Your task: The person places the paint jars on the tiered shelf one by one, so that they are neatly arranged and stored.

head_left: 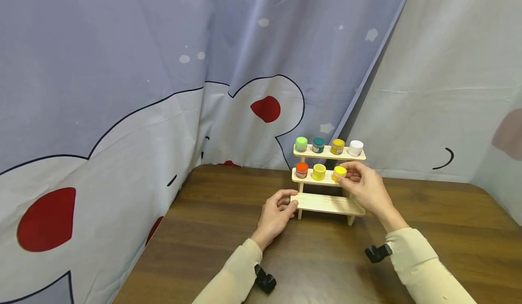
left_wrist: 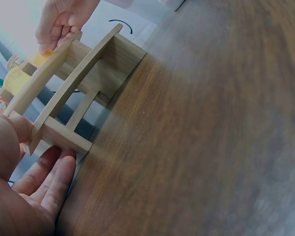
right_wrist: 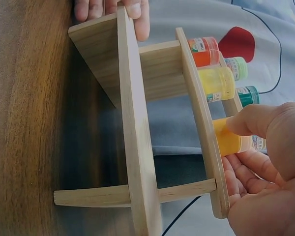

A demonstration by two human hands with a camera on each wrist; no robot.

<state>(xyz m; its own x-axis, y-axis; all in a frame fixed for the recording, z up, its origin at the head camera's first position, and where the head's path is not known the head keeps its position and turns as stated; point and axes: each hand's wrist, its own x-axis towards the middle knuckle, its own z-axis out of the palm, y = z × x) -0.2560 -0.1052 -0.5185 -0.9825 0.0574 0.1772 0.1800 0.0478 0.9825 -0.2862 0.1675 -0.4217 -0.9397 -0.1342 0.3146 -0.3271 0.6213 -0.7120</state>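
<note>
A three-tier wooden display rack stands on the table. My left hand grips the left end of its lowest tier, thumb on top and fingers against the side support. On the middle tier, my right hand pinches an orange-yellow paint jar between thumb and fingers. Left of it sit a lighter yellow jar and a red-orange jar. The top tier carries a light green jar, a dark green jar, a mustard-yellow jar and a white jar. The lowest tier is bare.
The brown wooden table extends around the rack. Behind it hangs a patterned curtain, with a pale cloth to the right. Each wrist wears a small black camera mount.
</note>
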